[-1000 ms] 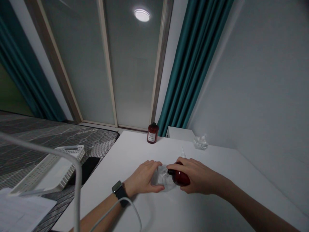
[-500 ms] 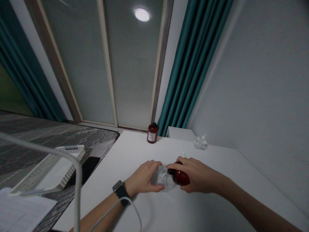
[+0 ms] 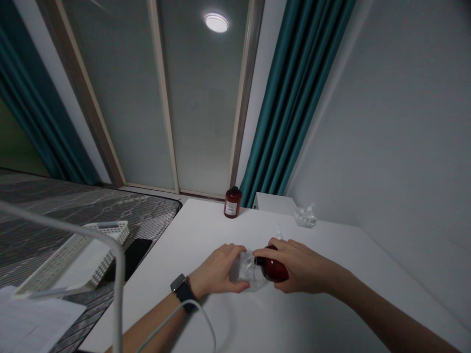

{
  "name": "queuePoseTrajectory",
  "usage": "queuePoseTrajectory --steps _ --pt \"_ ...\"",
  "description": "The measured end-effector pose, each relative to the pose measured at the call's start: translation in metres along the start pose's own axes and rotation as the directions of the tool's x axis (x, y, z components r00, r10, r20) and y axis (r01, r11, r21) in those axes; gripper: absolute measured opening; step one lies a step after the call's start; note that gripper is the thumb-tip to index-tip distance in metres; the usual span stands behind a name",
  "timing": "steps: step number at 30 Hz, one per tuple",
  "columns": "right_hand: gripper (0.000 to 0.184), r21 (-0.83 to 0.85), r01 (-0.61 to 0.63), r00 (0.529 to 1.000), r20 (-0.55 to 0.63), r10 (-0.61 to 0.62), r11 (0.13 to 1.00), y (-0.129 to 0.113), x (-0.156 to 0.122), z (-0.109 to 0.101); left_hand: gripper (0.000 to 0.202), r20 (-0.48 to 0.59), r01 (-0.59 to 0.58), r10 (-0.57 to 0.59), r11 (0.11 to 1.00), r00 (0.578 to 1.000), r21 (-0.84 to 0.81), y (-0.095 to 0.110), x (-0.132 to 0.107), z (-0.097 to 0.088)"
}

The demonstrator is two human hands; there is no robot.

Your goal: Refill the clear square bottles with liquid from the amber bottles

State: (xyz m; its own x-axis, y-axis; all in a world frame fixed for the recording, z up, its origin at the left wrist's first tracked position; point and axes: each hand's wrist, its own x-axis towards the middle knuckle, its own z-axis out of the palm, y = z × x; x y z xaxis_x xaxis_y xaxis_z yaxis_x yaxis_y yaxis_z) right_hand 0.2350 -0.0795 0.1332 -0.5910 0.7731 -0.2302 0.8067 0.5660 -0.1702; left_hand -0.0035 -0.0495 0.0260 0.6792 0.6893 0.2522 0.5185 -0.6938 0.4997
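Observation:
My right hand (image 3: 300, 266) grips a dark red plastic bottle (image 3: 275, 271) lying on its side, its dark neck pointing left. My left hand (image 3: 217, 269) holds a clear plastic bag (image 3: 245, 268) on the white table (image 3: 206, 225), right against the bottle's neck. The fingers of both hands nearly meet there, and the bag's opening is hidden. A second dark red bottle (image 3: 232, 202) with a white label stands upright at the far edge. A small white nozzle (image 3: 279, 233) sticks up just behind the held bottle.
A crumpled clear plastic piece (image 3: 305, 216) lies at the far right of the table, near a white box (image 3: 272, 202). To the left are a white slotted tray (image 3: 73, 255), a black phone (image 3: 130, 260), papers (image 3: 33, 318) and a white curved lamp arm (image 3: 118, 294). A wall bounds the right.
My view has shifted very slightly. Both hands stay on the bottle and bag, with barely any movement.

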Motion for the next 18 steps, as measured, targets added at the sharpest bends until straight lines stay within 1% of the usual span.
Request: queuePoseTrajectory --steps 5,18 --pt "0.073 -0.012 0.005 1.000 0.002 -0.005 1.000 -0.0006 -0.0001 -0.0005 0.062 -0.011 -0.008 0.008 1.000 1.000 0.008 -0.0003 -0.0002 0.0004" --pt "0.072 -0.013 0.002 1.000 0.005 -0.002 1.000 -0.0003 0.0004 -0.0013 0.067 0.004 -0.007 0.006 0.999 1.000 0.042 0.0008 0.0002 -0.0015"
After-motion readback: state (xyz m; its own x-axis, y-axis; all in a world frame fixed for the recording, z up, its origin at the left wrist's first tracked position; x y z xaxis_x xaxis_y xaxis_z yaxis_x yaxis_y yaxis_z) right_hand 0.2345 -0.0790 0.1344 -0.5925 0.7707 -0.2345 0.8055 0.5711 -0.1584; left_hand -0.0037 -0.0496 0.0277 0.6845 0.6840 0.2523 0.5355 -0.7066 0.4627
